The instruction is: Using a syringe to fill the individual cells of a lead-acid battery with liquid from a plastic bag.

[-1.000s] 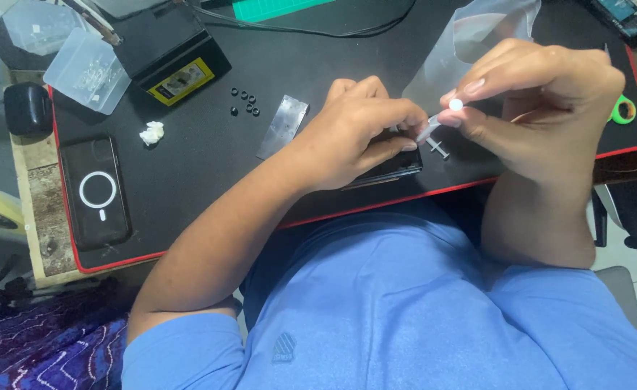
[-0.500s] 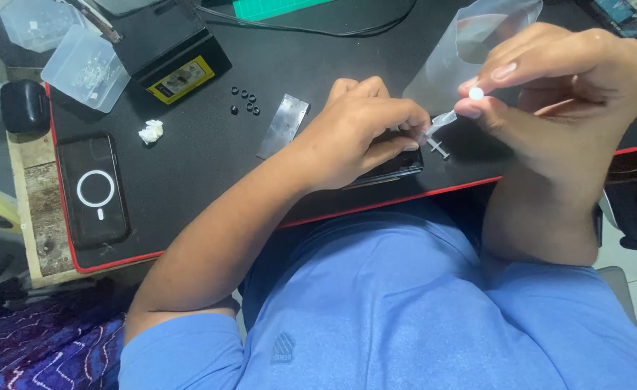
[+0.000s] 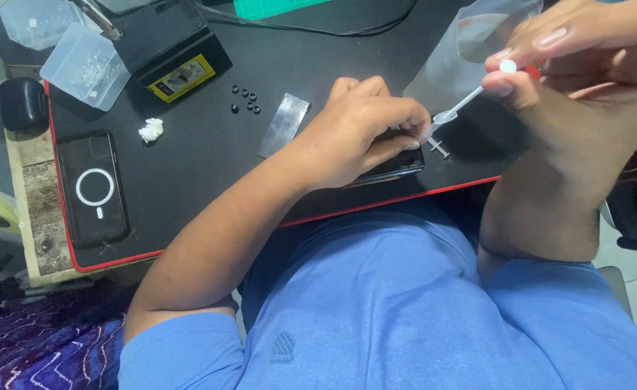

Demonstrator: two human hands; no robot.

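My left hand rests on a dark flat device at the front edge of the black mat, fingers pinched on it near its right end. My right hand is raised and holds a small clear syringe with a white plunger top, its tip pointing down-left toward my left fingertips. A small metal cross-shaped part lies on the mat just right of the device.
A metal plate, several small black rings, a white wad, a phone, a black box with a yellow label, clear plastic boxes, a black case and a clear bag lie around.
My right hand has lifted up and to the right with the syringe, drawing its tip away from the device. My left hand has stayed put.
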